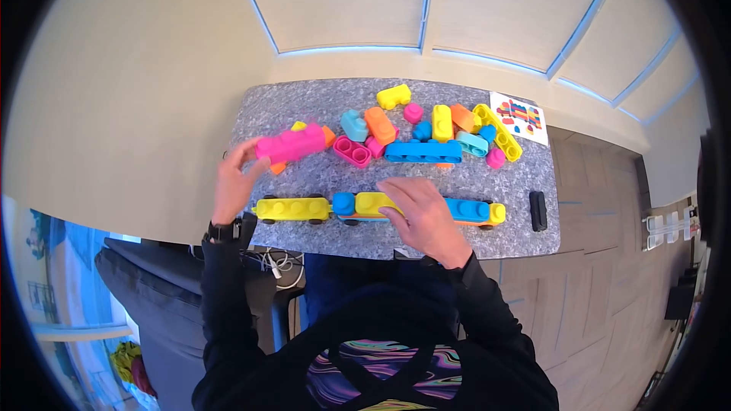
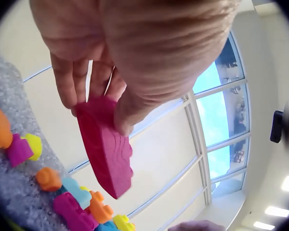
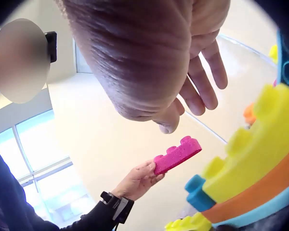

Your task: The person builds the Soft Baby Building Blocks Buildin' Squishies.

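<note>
My left hand (image 1: 233, 186) pinches one end of a long pink building block (image 1: 293, 144) between thumb and fingers. The block is held up above the left of the table, its studs showing in the right wrist view. My right hand (image 1: 428, 221) is over a wheeled toy train, fingers fairly straight and nothing gripped. Under it sits a long yellow block (image 3: 255, 144) on an orange layer (image 3: 260, 195) and a light blue layer (image 3: 269, 211). Blue blocks (image 1: 344, 203) flank it, partly hidden by the hand. A yellow wheeled car (image 1: 293, 208) stands at the train's left end.
Loose blocks lie behind the train, among them a long blue block (image 1: 423, 152) and a pink one (image 1: 352, 151). A picture card (image 1: 521, 116) lies at the back right. A black case (image 1: 538, 211) rests near the table's (image 1: 506, 240) right edge.
</note>
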Demonstrator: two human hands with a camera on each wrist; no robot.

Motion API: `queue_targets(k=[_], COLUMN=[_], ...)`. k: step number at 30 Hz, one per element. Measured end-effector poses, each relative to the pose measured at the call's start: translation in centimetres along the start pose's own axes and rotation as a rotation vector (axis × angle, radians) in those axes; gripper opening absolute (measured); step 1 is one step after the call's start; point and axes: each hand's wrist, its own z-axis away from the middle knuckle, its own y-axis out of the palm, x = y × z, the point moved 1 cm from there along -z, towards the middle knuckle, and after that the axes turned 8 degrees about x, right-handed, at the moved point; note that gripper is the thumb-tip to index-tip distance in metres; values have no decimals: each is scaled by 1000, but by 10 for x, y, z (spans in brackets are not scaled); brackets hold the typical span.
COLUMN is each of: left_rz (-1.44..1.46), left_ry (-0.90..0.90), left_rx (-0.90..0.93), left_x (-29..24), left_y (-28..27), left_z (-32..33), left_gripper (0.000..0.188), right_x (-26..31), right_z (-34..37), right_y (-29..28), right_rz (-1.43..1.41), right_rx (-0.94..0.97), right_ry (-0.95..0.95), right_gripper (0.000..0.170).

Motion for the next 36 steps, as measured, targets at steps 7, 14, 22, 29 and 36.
queue_targets(k=[7, 14, 22, 29, 36], left_rz=[473, 433, 182, 180, 15], left_ry=[-97, -37, -24, -11, 50], left_rx=[271, 174, 205, 214, 292], left_x=[43, 55, 56, 75, 75], left_y=[14, 20, 20, 23, 6], left_z=[80, 99, 100, 103, 87], left_gripper=[50, 47, 47, 46, 42], right_x=[28, 18, 13, 14, 14], right_z=[-64, -77, -73, -73, -73], right_y=[59, 121, 139, 138, 138], right_rz=[28, 114, 178, 194, 190], right_rx=[47, 293, 347, 401, 444], right_ry=[-120, -127, -113, -61, -22], right_gripper=[54, 53, 36, 34, 36])
